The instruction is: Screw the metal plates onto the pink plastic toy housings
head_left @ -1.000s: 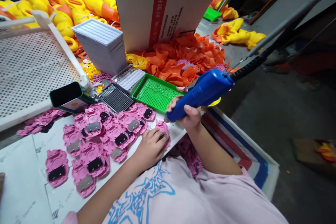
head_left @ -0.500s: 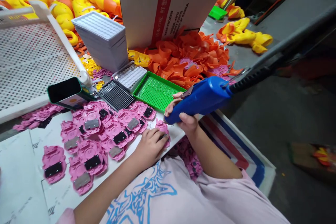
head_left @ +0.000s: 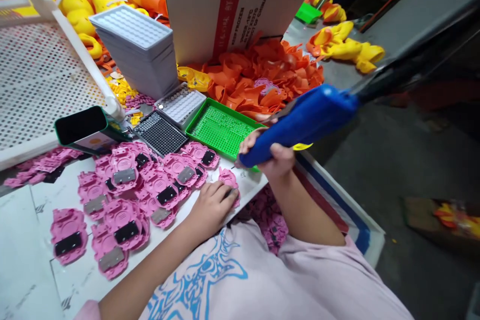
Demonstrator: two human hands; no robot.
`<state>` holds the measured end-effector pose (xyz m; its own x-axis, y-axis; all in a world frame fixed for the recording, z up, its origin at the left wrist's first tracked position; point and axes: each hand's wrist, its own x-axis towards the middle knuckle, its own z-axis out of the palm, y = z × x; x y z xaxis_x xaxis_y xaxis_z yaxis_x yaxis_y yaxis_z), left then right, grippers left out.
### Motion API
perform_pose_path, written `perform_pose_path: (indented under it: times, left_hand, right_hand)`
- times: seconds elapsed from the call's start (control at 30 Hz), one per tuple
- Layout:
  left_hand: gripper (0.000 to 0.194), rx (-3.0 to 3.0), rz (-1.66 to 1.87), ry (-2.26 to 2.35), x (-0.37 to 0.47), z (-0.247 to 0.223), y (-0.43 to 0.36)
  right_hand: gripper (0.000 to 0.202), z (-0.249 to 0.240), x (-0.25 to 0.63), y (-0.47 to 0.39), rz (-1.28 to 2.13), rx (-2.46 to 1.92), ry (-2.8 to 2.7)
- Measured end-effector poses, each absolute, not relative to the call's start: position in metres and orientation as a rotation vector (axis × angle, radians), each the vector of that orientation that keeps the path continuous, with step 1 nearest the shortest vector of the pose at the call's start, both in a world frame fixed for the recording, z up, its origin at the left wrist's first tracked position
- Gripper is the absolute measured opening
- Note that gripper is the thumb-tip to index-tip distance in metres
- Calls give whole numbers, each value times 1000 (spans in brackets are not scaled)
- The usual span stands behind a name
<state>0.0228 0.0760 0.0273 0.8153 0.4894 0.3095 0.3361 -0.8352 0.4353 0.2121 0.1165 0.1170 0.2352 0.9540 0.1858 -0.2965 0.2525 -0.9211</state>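
Observation:
My right hand point(head_left: 277, 160) is wrapped round a blue electric screwdriver point(head_left: 300, 122), which slants down to the left, its thin tip just above the table's edge. Below that tip, my left hand point(head_left: 213, 202) rests on a pink plastic part point(head_left: 229, 178) and covers much of it; its fingers lie over the part, pressing it on the white tabletop. The tip and the part are apart. Left of my left hand lie several pink parts point(head_left: 123, 217) with black or grey plates, some overlapping.
Behind my hands are a green tray point(head_left: 225, 132), a black grid tray point(head_left: 159, 132), a white tray point(head_left: 182, 105) and stacked white trays point(head_left: 138, 55). Orange pieces point(head_left: 255, 77) lie before a carton point(head_left: 198, 5). A dark green container point(head_left: 84, 130) stands left, beside a white crate point(head_left: 37, 75).
My right hand has lifted the screwdriver up and to the right, away from the pink part. My left hand stays on the part. The whole view has shifted slightly.

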Motion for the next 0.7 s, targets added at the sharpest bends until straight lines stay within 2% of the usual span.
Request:
perform_pose_path:
  times: [0.13, 0.23, 0.7]
  left_hand:
    - [29, 2624, 584, 627, 21, 29, 76]
    - [29, 2622, 573, 629, 21, 30, 77]
    - [29, 2606, 565, 616, 21, 31, 78]
  right_hand:
    - [28, 129, 241, 139, 654, -960, -855]
    - [27, 125, 261, 160, 509, -1039, -802]
    - [34, 100, 277, 180, 605, -1046, -777]
